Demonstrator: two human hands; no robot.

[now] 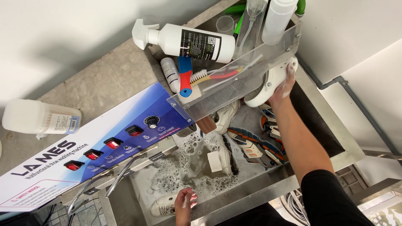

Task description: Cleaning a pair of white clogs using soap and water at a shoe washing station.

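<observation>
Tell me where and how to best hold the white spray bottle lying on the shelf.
Probably grip the white spray bottle around its straight round body, coming from above. It lies on its side across the clear shelf, body exposed; the trigger head overhangs at the left and looks awkward to hold.

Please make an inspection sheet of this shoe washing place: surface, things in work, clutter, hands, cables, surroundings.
Surface: steel sink, wet, with foamy grey water on its floor.
Job's things: white clog lifted at the sink's far end; white sneaker at the near end.
Clutter: more sneakers and a white block in the sink; clear shelf with spray bottle, brushes, small can.
Hands: right hand grips the clog; left hand, soapy, rests beside the white sneaker, fingers loose.
Cables: two metal hoses hang under the panel.
Surroundings: blue control panel with red switches; white container on the concrete ledge.
</observation>
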